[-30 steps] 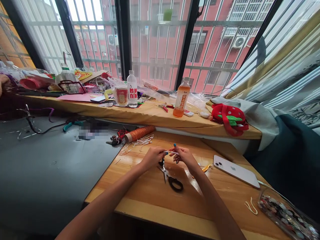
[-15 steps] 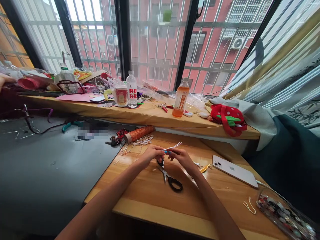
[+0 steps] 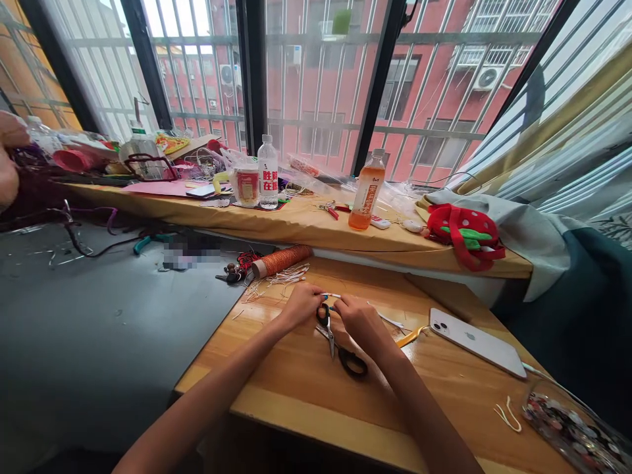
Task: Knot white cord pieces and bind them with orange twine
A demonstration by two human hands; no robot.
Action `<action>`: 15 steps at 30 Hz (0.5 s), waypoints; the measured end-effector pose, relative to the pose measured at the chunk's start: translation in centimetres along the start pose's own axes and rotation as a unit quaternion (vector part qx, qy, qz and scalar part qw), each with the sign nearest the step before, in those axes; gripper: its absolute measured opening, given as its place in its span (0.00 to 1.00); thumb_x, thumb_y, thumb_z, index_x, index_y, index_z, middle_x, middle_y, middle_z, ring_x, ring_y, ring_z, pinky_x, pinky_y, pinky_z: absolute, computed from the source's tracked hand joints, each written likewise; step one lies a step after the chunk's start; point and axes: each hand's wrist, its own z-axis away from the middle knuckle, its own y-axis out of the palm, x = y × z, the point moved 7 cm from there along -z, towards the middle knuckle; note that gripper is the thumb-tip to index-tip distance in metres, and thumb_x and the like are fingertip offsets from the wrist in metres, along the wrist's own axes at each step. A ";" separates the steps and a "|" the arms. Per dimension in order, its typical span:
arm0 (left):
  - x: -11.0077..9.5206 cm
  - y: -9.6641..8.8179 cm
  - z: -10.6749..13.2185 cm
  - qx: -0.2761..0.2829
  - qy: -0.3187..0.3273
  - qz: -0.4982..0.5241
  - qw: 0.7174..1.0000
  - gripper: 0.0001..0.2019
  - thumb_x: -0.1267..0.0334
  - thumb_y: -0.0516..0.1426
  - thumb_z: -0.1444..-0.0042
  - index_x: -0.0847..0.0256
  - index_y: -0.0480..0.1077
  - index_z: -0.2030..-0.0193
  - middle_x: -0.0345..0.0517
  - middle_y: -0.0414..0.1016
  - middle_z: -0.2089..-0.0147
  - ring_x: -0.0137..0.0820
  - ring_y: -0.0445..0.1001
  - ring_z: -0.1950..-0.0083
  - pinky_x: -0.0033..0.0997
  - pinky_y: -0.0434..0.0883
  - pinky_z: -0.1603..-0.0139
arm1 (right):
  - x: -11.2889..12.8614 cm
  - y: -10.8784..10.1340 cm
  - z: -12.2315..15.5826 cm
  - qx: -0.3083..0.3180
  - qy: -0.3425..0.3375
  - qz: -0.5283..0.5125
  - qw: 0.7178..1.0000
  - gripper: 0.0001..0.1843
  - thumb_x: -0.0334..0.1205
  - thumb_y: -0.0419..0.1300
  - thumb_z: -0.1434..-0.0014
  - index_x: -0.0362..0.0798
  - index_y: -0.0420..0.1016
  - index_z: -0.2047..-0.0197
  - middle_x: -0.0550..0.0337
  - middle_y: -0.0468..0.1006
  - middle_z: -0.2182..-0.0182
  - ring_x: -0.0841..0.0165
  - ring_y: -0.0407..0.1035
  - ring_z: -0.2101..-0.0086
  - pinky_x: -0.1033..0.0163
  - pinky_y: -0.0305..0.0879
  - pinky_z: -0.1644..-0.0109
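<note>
Between my two hands a short stretch of white cord (image 3: 331,295) is pulled level above the wooden table. My left hand (image 3: 305,306) pinches its left end. The fingers of my right hand (image 3: 359,318) are closed on the other end, and a white tail (image 3: 392,320) shows past that hand, perhaps the same cord. Blue shows at the fingertips of both hands. Black-handled scissors (image 3: 332,341) lie partly spread on the table just below my hands. Right of my right hand rests a yellow-handled tool (image 3: 412,337), partly hidden by my wrist.
An orange thread spool (image 3: 284,261) and white cord scraps (image 3: 281,280) lie at the table's back left. To the right are a phone (image 3: 476,342), a cord piece (image 3: 508,415) and a bead box (image 3: 567,421). Bottles (image 3: 367,194) stand on the ledge. Another person's hand (image 3: 8,158) shows far left.
My hands have moved slightly apart, stretching the cord between them. The cord ends that pointed up right no longer show there. The view has shifted a little, and the other person's hand reaches further in.
</note>
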 end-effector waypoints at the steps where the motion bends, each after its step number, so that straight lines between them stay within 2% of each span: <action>1: -0.7 0.1 0.1 0.002 0.054 -0.060 0.997 0.10 0.74 0.49 0.56 0.66 0.67 0.84 0.38 0.63 0.84 0.22 0.60 0.80 0.21 0.56 0.78 | 0.0 -0.3 0.0 -0.006 -0.018 0.009 1.000 0.09 0.26 0.49 0.47 0.45 0.68 0.71 0.54 0.70 0.72 0.68 0.63 0.71 0.67 0.52 0.72; 4: -2.0 1.1 0.8 0.071 0.164 -0.154 0.972 0.10 0.73 0.50 0.55 0.62 0.72 0.77 0.40 0.68 0.80 0.23 0.61 0.77 0.20 0.56 0.74 | -0.9 -1.0 0.0 -0.019 -0.043 -0.020 0.999 0.09 0.31 0.49 0.45 0.45 0.69 0.72 0.55 0.68 0.72 0.68 0.62 0.70 0.66 0.54 0.68; 7: -2.7 1.7 1.5 0.143 0.197 -0.124 0.962 0.11 0.72 0.51 0.55 0.61 0.74 0.70 0.40 0.69 0.78 0.23 0.63 0.76 0.20 0.57 0.73 | -2.6 -1.0 0.0 -0.016 -0.026 -0.152 0.988 0.11 0.35 0.49 0.45 0.45 0.70 0.73 0.57 0.67 0.73 0.70 0.61 0.71 0.67 0.55 0.68; 9: -2.9 1.7 1.6 0.174 0.175 -0.049 0.968 0.10 0.70 0.51 0.55 0.62 0.74 0.69 0.40 0.69 0.77 0.23 0.63 0.76 0.20 0.57 0.74 | -3.6 -0.6 0.0 -0.004 -0.001 -0.270 0.963 0.12 0.38 0.49 0.45 0.44 0.70 0.73 0.60 0.66 0.75 0.72 0.61 0.73 0.68 0.55 0.69; 11: -2.7 1.5 1.5 0.179 0.118 0.053 0.975 0.09 0.67 0.53 0.55 0.65 0.74 0.70 0.40 0.67 0.79 0.22 0.61 0.78 0.19 0.56 0.77 | -4.2 0.0 -0.1 0.009 0.032 -0.372 0.928 0.13 0.41 0.49 0.45 0.44 0.69 0.75 0.63 0.65 0.79 0.74 0.59 0.76 0.69 0.54 0.72; 13: -2.3 1.2 1.2 0.151 0.051 0.165 0.973 0.10 0.63 0.54 0.56 0.66 0.73 0.69 0.39 0.64 0.81 0.19 0.56 0.81 0.19 0.51 0.81 | -4.3 0.7 -0.2 0.006 0.066 -0.446 0.893 0.15 0.43 0.47 0.45 0.44 0.67 0.76 0.65 0.62 0.82 0.75 0.57 0.79 0.70 0.53 0.75; 15: -1.7 0.8 0.9 0.101 0.002 0.261 0.960 0.12 0.61 0.55 0.57 0.68 0.72 0.68 0.37 0.61 0.82 0.17 0.50 0.83 0.19 0.46 0.83 | -4.1 1.1 -0.4 -0.014 0.094 -0.480 0.872 0.16 0.44 0.44 0.44 0.44 0.65 0.75 0.66 0.59 0.83 0.75 0.55 0.80 0.70 0.52 0.76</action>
